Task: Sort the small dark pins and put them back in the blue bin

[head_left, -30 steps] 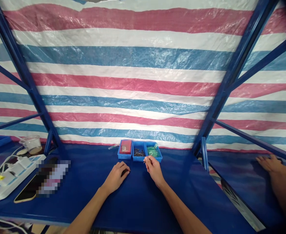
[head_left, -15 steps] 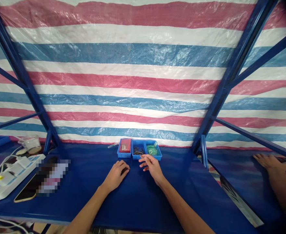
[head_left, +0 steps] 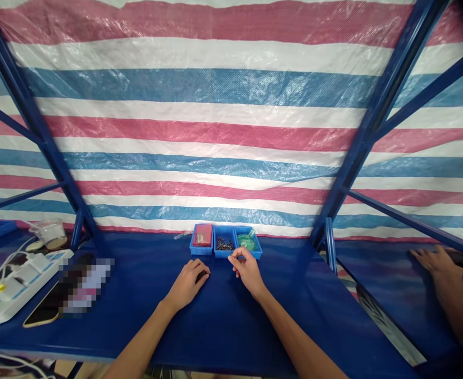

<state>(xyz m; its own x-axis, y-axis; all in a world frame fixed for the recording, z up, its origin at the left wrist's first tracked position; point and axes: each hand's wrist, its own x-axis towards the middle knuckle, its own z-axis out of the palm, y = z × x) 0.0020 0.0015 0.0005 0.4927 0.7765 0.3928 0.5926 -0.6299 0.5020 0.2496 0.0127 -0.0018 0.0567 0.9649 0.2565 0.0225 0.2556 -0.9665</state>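
My left hand [head_left: 187, 284] rests knuckles-up on the blue table [head_left: 223, 326], fingers curled over a small dark thing I cannot make out. My right hand [head_left: 247, 269] hovers just in front of three small blue bins, thumb and fingertips pinched together; what they pinch is too small to name. The left bin [head_left: 202, 240] holds red packets, the middle bin [head_left: 224, 245] holds several small dark metal pieces, and the right bin [head_left: 248, 242] holds green packets.
A white power strip [head_left: 16, 287] with plugs and cables and a phone [head_left: 43, 311] lie at the left. A clear cup [head_left: 49, 231] stands behind them. Blue frame posts [head_left: 71, 202] rise at both sides. Another person's hand [head_left: 436, 260] rests on the neighbouring table at the right.
My right hand reached left over the middle bin with fingers spread, then drew back a little and closed into a pinch. My left hand has stayed put.
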